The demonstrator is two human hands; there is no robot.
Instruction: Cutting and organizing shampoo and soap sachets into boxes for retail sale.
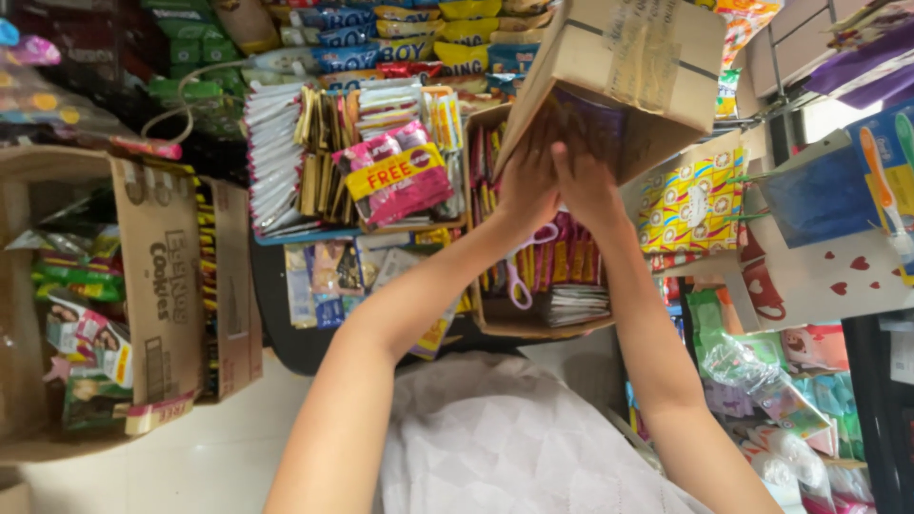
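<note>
Cardboard box: raised at top centre, tilted, open end toward the hands
Left hand: fingers reach into the opening, thumb on the box edge
Right hand: beside it, fingers inside; what they grasp is hidden
Below: open carton of sachets, purple-handled scissors
Left: sachet strips in rows

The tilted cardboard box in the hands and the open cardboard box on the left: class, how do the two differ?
The tilted box is raised and held by both the left hand and right hand; the left box rests low, untouched. The tilted box carries tape across one face; the left box stands open, with packets visible inside. Both are plain brown cardboard.
</note>
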